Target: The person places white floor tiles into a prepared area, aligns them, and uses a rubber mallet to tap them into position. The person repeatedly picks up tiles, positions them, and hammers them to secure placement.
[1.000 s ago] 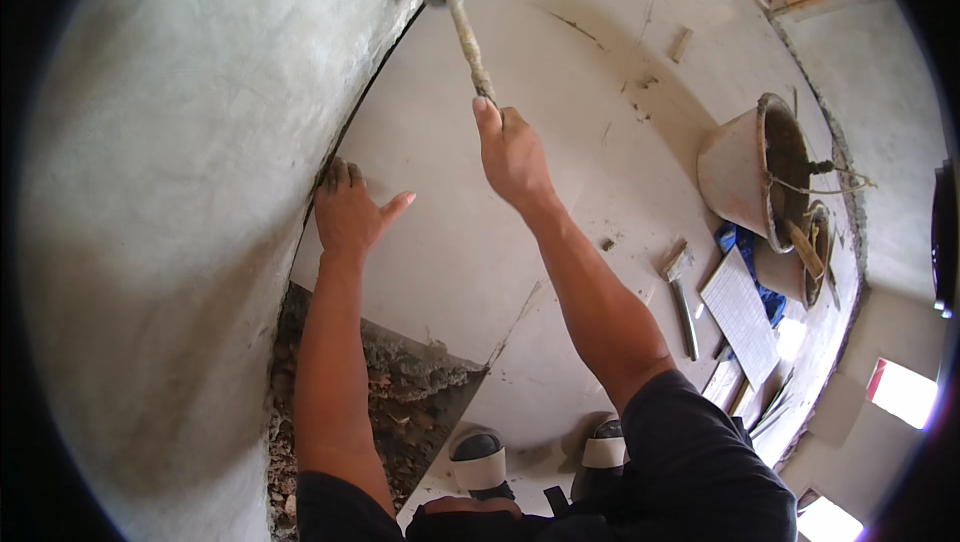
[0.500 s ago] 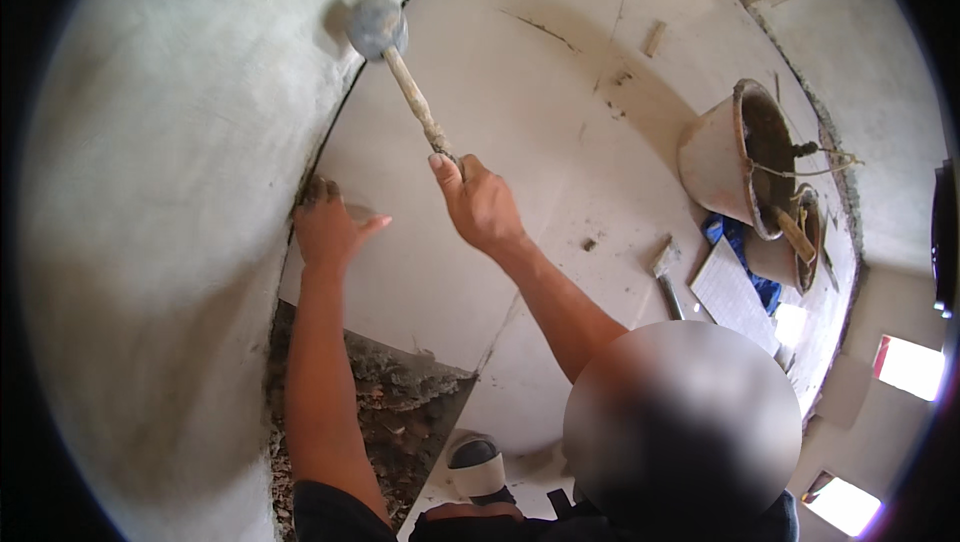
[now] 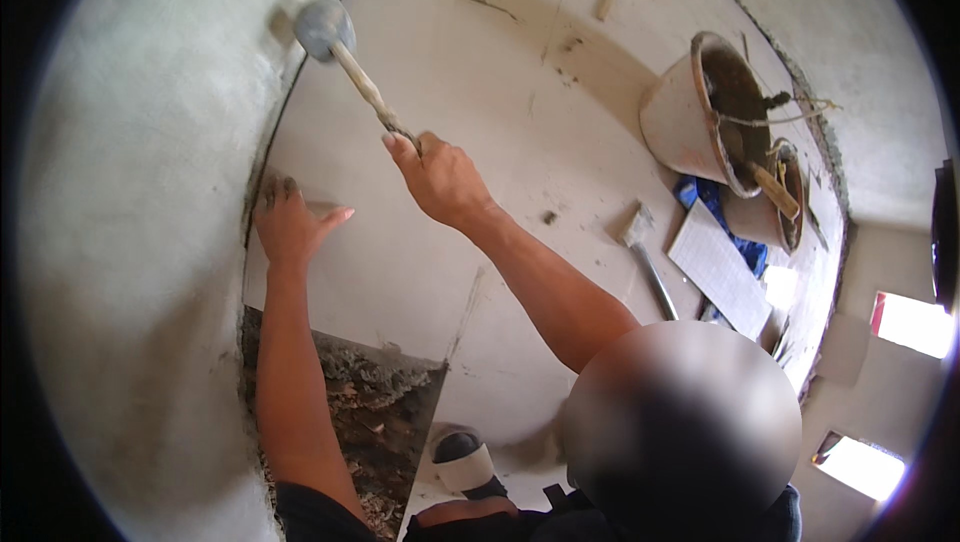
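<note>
A person's right hand is clamped round a mallet near the wall; the left hand spreads on the floor tile alongside. Probably tapping; another blow calls for clear fingers.

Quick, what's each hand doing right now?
Left hand: open, fingers spread on the pale tile.
Right hand: closed around the handle of a mallet.
</note>
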### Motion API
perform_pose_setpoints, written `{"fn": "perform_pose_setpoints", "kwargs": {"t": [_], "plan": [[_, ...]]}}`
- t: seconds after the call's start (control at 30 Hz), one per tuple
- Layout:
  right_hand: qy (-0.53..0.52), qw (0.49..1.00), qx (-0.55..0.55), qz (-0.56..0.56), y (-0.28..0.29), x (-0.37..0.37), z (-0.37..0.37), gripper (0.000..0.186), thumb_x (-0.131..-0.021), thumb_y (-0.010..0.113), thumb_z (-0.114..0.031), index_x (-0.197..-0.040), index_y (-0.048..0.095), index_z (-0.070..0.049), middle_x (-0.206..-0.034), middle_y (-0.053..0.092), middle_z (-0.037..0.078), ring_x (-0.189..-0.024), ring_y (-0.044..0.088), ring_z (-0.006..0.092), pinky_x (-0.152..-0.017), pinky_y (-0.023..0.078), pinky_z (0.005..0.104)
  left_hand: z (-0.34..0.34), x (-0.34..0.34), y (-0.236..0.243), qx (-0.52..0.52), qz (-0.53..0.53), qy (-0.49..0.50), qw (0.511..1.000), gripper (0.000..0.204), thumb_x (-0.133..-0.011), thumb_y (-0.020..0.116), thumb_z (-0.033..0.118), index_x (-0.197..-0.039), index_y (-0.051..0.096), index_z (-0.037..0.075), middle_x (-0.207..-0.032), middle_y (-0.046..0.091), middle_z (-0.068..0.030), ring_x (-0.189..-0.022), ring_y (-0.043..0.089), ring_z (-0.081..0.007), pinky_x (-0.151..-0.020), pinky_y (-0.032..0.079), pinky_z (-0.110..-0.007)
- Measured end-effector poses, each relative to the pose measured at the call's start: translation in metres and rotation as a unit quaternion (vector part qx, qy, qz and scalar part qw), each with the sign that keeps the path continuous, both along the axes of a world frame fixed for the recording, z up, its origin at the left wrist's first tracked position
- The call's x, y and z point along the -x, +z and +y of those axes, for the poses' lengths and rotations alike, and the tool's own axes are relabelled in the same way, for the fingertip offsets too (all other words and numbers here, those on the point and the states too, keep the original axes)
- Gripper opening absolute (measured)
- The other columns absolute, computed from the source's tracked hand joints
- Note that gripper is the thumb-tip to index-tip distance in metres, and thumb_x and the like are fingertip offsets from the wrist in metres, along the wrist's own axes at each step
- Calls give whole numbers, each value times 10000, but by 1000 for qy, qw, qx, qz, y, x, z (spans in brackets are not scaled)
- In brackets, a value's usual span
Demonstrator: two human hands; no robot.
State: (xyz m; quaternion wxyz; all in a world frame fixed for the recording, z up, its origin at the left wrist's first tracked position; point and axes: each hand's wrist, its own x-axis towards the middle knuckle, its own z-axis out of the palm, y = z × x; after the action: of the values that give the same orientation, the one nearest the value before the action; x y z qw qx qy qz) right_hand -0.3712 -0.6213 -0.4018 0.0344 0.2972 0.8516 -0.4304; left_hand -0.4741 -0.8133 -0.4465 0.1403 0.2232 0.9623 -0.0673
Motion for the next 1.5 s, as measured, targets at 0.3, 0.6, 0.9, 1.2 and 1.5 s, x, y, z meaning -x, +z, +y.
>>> {"fn": "perform_pose_setpoints", "kwargs": {"t": [0.3, 0.6, 0.9, 1.2, 1.5], "plan": [[-70, 997, -3, -24, -24, -28, 32, 547, -962, 431, -541, -867, 531, -11, -638, 606, 197, -650, 615, 406, -595, 481, 481, 78, -48, -13, -6, 22, -53, 998, 1056, -638, 680, 732, -1371, 441, 10, -1395, 430, -251, -1335, 381, -355, -1060, 309, -488], [-98, 983, -110, 112, -51, -40, 62, 489, -925, 526, -514, -826, 541, -35, -723, 618, 263, -720, 609, 463, -602, 478, 512, 83, -51, -18, 7, 12, -29, 999, 1056, -632, 727, 660, -1419, 379, 47, -1447, 371, -239, -1373, 317, -351, -1075, 253, -557], [-115, 985, 106, -70, -31, -62, 99, 646, -896, 477, -623, -947, 607, 8, -589, 476, 32, -479, 513, 129, -423, 427, 303, 67, -52, -34, -49, 18, -52, 997, 1156, -637, 654, 759, -1459, 299, 28, -1474, 304, -282, -1394, 263, -399, -1073, 236, -598], [-150, 976, 87, -133, -45, -162, 54, 762, -904, 343, -671, -919, 596, 47, -626, 557, 144, -500, 573, 203, -466, 469, 338, 39, -171, -30, -46, -72, -106, 991, 1267, -600, 685, 764, -1490, 185, 15, -1506, 174, -322, -1413, 139, -477, -1087, 178, -641], [-62, 985, -134, -89, -69, -169, 47, 535, -948, 446, -510, -1053, 585, -4, -854, 632, 215, -796, 601, 363, -708, 486, 421, 82, -151, -24, -98, -108, -77, 986, 1252, -619, 682, 741, -1496, 161, 16, -1511, 142, -327, -1427, 78, -463, -1102, 114, -642]]}}
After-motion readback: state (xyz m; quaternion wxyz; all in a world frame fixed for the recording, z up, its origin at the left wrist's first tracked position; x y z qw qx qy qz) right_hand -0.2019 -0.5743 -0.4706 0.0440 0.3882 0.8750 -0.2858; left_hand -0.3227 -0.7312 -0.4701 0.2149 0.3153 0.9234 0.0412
